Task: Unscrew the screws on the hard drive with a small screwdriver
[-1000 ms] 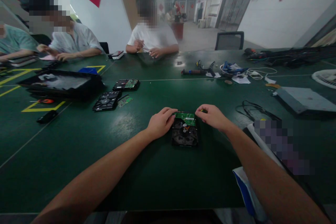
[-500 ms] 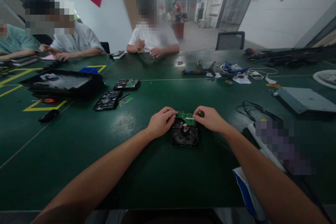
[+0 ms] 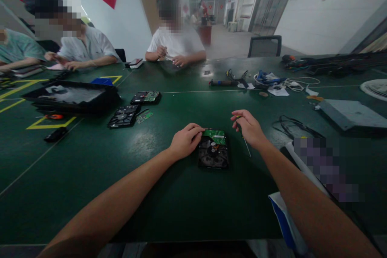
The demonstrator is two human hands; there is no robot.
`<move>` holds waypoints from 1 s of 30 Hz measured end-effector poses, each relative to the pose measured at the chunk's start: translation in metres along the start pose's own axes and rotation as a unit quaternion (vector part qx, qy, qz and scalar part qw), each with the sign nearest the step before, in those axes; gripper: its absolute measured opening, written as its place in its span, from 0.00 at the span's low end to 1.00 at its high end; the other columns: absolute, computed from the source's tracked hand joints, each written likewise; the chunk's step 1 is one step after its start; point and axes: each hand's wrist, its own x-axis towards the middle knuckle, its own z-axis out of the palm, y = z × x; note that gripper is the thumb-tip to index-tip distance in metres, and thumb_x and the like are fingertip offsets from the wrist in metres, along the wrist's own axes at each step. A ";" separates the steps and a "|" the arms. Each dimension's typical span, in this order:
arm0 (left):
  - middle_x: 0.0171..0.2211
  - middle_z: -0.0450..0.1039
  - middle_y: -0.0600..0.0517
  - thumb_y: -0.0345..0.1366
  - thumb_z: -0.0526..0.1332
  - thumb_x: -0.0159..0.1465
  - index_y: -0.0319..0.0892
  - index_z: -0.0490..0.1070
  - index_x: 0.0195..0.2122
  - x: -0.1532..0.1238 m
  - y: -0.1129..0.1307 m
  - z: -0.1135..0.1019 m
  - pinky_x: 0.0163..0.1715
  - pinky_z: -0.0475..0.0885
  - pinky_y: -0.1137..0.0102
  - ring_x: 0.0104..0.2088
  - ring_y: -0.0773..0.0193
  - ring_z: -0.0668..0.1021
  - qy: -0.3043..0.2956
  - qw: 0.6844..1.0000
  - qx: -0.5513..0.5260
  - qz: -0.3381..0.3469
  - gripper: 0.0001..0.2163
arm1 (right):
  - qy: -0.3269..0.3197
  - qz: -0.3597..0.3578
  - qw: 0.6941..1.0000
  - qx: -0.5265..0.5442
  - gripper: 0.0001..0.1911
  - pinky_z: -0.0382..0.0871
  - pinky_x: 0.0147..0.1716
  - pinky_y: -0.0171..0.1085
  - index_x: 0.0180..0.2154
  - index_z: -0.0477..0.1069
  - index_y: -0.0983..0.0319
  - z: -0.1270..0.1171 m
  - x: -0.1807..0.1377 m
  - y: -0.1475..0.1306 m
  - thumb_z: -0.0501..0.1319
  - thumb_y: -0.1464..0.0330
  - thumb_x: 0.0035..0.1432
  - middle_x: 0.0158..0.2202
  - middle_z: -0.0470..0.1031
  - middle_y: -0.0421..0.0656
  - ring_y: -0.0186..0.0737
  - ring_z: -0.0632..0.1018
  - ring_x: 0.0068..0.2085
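In front of me a hard drive (image 3: 211, 160) lies flat on the green table, its underside up. A green circuit board (image 3: 218, 134) covers its far end. My left hand (image 3: 186, 141) grips the drive's far left corner, fingers bent over the edge. Off to the right of the drive, my right hand (image 3: 249, 130) is raised with a screwdriver (image 3: 247, 148) in it. The screwdriver's thin shaft points down toward me, apart from the drive, and its handle is mostly hidden by the fingers.
Two more hard drives (image 3: 123, 116) and a loose circuit board (image 3: 144, 116) lie left of centre. Beyond them is a black tray (image 3: 99, 98). On the right are a grey metal box (image 3: 352, 115) and black cables (image 3: 298, 125). People sit across the table.
My right hand has lifted off the drive's right edge and moved right and slightly away, bringing the screwdriver's shaft into view. My left hand and the drive stay in place.
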 end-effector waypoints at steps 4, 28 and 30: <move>0.56 0.76 0.49 0.38 0.56 0.76 0.49 0.77 0.56 0.000 0.000 0.001 0.55 0.79 0.59 0.50 0.57 0.81 0.005 1.000 -0.003 0.002 0.13 | 0.043 -0.103 0.993 0.037 0.22 0.80 0.45 0.44 0.58 0.67 0.60 0.003 -0.002 -0.003 0.58 0.69 0.63 0.54 0.75 0.49 0.40 0.83 0.44; 0.63 0.69 0.46 0.36 0.55 0.76 0.50 0.75 0.60 -0.002 -0.003 0.000 0.56 0.78 0.55 0.56 0.55 0.79 -0.001 1.000 -0.008 0.015 0.15 | 0.196 -0.275 0.927 -0.165 0.30 0.83 0.47 0.50 0.66 0.63 0.53 0.006 -0.026 -0.026 0.66 0.64 0.64 0.56 0.77 0.49 0.47 0.83 0.42; 0.64 0.68 0.47 0.35 0.55 0.75 0.51 0.74 0.60 -0.002 -0.003 0.000 0.56 0.78 0.55 0.56 0.55 0.79 -0.011 1.000 -0.009 0.024 0.16 | 0.216 -0.278 0.923 -0.158 0.32 0.84 0.47 0.51 0.67 0.62 0.52 0.006 -0.027 -0.027 0.66 0.64 0.63 0.57 0.77 0.50 0.48 0.83 0.43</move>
